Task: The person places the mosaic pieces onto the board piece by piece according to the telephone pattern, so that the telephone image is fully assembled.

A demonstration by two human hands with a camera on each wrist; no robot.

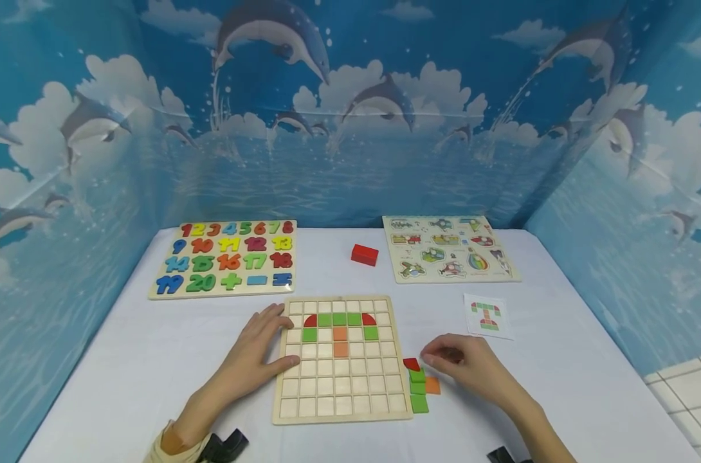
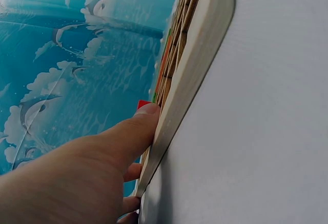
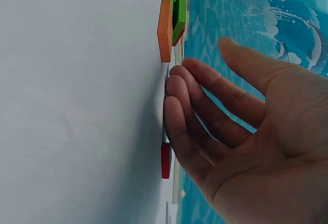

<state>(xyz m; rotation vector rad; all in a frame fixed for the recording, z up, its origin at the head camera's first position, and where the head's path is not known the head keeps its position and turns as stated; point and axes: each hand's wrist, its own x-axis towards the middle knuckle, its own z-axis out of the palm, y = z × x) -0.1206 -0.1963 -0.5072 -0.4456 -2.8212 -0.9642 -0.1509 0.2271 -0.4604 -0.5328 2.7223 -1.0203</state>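
My left hand (image 1: 249,354) rests along the left rim of a wooden grid board (image 1: 343,419). In the left wrist view the thumb (image 2: 143,119) presses on the rim. On the board sit red rounded pieces (image 1: 368,319), several green squares (image 1: 339,319) and two orange squares (image 1: 341,349). My right hand (image 1: 469,366) hovers by the loose pieces at the board's right edge, holding nothing, fingers loosely bent. Those pieces are a red one (image 1: 411,364), green ones (image 1: 419,404) and an orange one (image 1: 433,385). The right wrist view shows the orange piece (image 3: 165,32) beside the fingertips.
A white card (image 1: 489,316) with a coloured block pattern lies to the right. Behind the grid board are a number puzzle (image 1: 223,292), a red block (image 1: 364,255) and a vehicle picture puzzle (image 1: 405,276). A dolphin-printed curtain (image 1: 339,180) surrounds the white table (image 1: 211,444).
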